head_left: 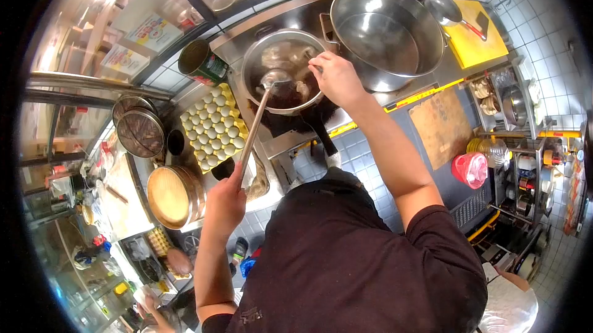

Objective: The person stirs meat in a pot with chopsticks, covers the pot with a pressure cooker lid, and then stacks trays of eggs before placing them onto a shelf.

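My left hand (225, 206) is wrapped round the handle of a long metal ladle (253, 129). The ladle's bowl rests in a pot (248, 54) of dark liquid with pale pieces in it. Over the pot's right side is my right hand (336, 78), its fingers pinched together above the liquid. Whatever those fingers hold is too small to name. A long dark handle (318, 129) sticks out from below the pot. To the right stands a large steel pot (346, 8) with liquid inside.
Left of the stove are an egg tray (231, 101), a tall can (204, 61) and a round wooden steamer (170, 197). A second ladle (441, 8) lies by a yellow board (472, 46). Another person's arm (157, 317) shows at lower left.
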The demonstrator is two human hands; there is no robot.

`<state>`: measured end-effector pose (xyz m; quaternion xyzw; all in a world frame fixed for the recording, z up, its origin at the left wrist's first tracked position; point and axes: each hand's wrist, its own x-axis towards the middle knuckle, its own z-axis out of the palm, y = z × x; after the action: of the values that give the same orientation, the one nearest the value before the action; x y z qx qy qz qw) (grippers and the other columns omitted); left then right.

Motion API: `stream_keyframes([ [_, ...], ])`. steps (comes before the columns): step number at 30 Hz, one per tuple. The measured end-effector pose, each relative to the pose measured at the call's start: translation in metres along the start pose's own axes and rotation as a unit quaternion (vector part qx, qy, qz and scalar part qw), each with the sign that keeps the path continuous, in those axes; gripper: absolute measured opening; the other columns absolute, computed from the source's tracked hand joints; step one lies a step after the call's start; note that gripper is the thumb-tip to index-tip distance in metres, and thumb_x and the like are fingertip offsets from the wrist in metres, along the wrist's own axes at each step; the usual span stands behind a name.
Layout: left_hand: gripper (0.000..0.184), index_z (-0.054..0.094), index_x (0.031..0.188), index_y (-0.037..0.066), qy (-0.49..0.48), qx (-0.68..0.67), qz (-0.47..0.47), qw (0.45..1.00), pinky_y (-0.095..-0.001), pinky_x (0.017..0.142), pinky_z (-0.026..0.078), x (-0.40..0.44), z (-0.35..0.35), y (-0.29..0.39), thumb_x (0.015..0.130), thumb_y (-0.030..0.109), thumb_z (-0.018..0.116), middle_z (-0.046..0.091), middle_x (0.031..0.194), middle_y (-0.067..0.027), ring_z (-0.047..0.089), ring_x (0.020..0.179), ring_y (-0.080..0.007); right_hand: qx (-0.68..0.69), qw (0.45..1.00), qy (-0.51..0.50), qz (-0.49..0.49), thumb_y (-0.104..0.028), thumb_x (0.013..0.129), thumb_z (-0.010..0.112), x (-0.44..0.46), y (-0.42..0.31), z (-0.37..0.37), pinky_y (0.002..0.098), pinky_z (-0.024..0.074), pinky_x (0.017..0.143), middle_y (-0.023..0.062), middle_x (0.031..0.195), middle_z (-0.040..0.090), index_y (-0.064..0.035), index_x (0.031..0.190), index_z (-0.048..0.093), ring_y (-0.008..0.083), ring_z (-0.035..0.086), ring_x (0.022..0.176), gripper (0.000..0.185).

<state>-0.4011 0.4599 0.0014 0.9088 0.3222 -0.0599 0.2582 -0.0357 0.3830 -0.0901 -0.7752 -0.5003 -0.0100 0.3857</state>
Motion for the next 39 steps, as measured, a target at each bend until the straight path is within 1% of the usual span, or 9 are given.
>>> stream_keyframes([
  [7, 0.065, 0.05, 0.148, 0.011, 0.01, 0.02, 0.001, 1.0, -0.0502, 0.072, 0.052, -0.005, -0.001, -0.002, 0.084, 0.0, 0.059, 0.064, 0.083, -0.0218, 0.065, 0.079, -0.0412, -0.011, 0.999, 0.016, -0.032, -0.015, 0.092, 0.07, -0.003, 0.006, 0.008, 0.0399, 0.0573, 0.085, 0.0126, 0.101, 0.072, -0.0045, 0.099, 0.075, 0.0317, 0.07, 0.092, 0.014],
  [14, 0.062, 0.055, 0.146, 0.006, 0.106, -0.056, -0.012, 0.993, -0.0391, 0.064, 0.051, -0.043, -0.014, 0.001, 0.086, -0.006, 0.062, 0.06, 0.076, -0.0165, 0.063, 0.066, -0.0291, 0.058, 0.988, 0.142, 0.018, -0.014, 0.091, 0.074, -0.022, -0.017, -0.037, 0.0397, 0.0581, 0.08, 0.0112, 0.101, 0.071, -0.0072, 0.102, 0.074, 0.0317, 0.07, 0.089, 0.013],
  [20, 0.064, 0.053, 0.147, 0.008, 0.087, -0.084, -0.011, 0.993, -0.0417, 0.069, 0.052, -0.007, 0.0, 0.002, 0.085, -0.004, 0.061, 0.06, 0.078, -0.0175, 0.064, 0.073, -0.0326, 0.049, 0.995, 0.082, 0.005, -0.013, 0.091, 0.073, -0.019, -0.002, -0.019, 0.0386, 0.0579, 0.078, 0.012, 0.101, 0.071, -0.008, 0.102, 0.074, 0.0327, 0.07, 0.088, 0.012],
  [25, 0.063, 0.053, 0.147, 0.008, 0.076, -0.052, 0.001, 0.996, -0.0445, 0.072, 0.052, 0.009, 0.011, -0.007, 0.086, 0.0, 0.061, 0.061, 0.081, -0.0176, 0.064, 0.076, -0.0347, 0.049, 0.993, 0.111, 0.007, -0.013, 0.09, 0.075, -0.022, -0.002, -0.016, 0.0389, 0.0579, 0.078, 0.0122, 0.101, 0.071, -0.007, 0.102, 0.073, 0.0324, 0.07, 0.088, 0.013],
  [29, 0.064, 0.053, 0.147, 0.007, 0.076, -0.073, -0.04, 0.994, -0.0378, 0.069, 0.052, -0.015, -0.008, 0.004, 0.085, -0.004, 0.062, 0.059, 0.079, -0.0142, 0.062, 0.07, -0.0259, 0.145, 0.976, 0.157, 0.04, -0.011, 0.09, 0.076, -0.034, -0.028, -0.052, 0.0359, 0.0575, 0.075, 0.013, 0.099, 0.072, -0.006, 0.102, 0.074, 0.0288, 0.071, 0.085, 0.014],
  [30, 0.064, 0.054, 0.147, 0.006, 0.081, -0.094, -0.042, 0.991, -0.0356, 0.068, 0.051, -0.023, -0.014, 0.007, 0.085, -0.005, 0.062, 0.058, 0.078, -0.0127, 0.061, 0.069, -0.0229, 0.252, 0.951, 0.14, 0.108, -0.011, 0.09, 0.077, -0.04, -0.028, -0.051, 0.0327, 0.056, 0.072, 0.0132, 0.098, 0.072, -0.0064, 0.102, 0.076, 0.0256, 0.071, 0.08, 0.013],
  [33, 0.065, 0.054, 0.147, 0.004, 0.092, -0.163, -0.033, 0.982, -0.029, 0.063, 0.049, -0.039, -0.019, 0.004, 0.084, -0.01, 0.063, 0.053, 0.076, -0.007, 0.056, 0.065, -0.0144, 0.31, 0.937, 0.037, 0.156, -0.013, 0.09, 0.078, -0.053, -0.026, -0.052, 0.0311, 0.0545, 0.068, 0.0126, 0.096, 0.072, -0.0066, 0.102, 0.077, 0.0239, 0.07, 0.075, 0.013],
  [37, 0.065, 0.054, 0.147, 0.004, 0.041, -0.153, -0.042, 0.987, -0.0305, 0.063, 0.048, -0.055, -0.04, 0.007, 0.084, -0.01, 0.063, 0.054, 0.075, -0.0081, 0.056, 0.065, -0.0167, 0.132, 0.988, 0.006, 0.082, -0.016, 0.091, 0.076, -0.055, -0.025, -0.054, 0.0369, 0.0541, 0.067, 0.0146, 0.093, 0.071, -0.0046, 0.097, 0.075, 0.0282, 0.068, 0.068, 0.013],
  [39, 0.065, 0.054, 0.146, 0.004, 0.032, -0.133, -0.028, 0.99, -0.0326, 0.064, 0.048, -0.055, -0.041, 0.002, 0.084, -0.009, 0.062, 0.055, 0.075, -0.0103, 0.056, 0.065, -0.0201, 0.115, 0.988, 0.005, 0.099, -0.016, 0.091, 0.075, -0.053, -0.028, -0.059, 0.0389, 0.054, 0.068, 0.0152, 0.092, 0.07, -0.0046, 0.096, 0.075, 0.0303, 0.068, 0.068, 0.013],
])
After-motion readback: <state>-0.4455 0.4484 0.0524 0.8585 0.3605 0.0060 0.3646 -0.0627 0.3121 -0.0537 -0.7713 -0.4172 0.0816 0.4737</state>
